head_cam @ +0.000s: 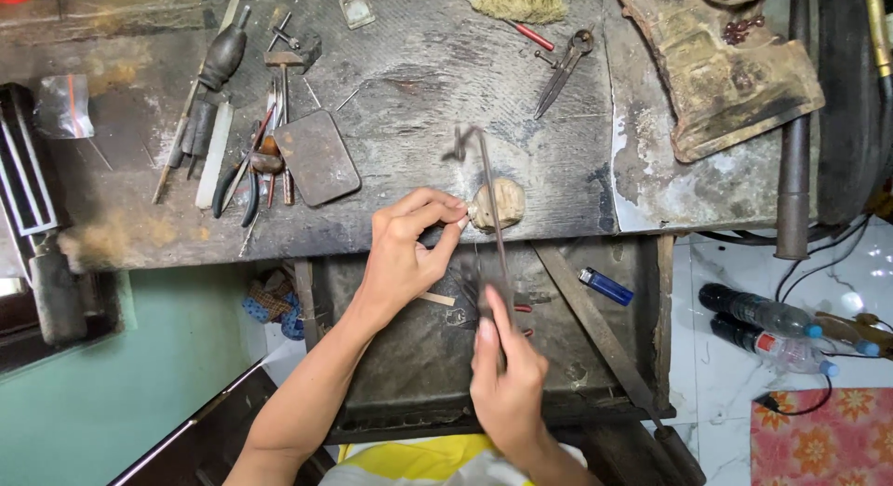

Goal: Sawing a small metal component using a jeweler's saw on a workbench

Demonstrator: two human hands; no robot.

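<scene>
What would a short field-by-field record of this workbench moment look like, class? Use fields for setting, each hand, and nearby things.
Setting: worn dark workbench with an open drawer tray below its edge
Left hand: fingertips pinch something small, too small to tell, against the wooden bench peg
Right hand: grips the handle of a thin saw frame that runs up past the peg
On bench: pliers, flat metal plate, dividers, brush
In tray: blue lighter
Floor, right: two plastic bottles
</scene>
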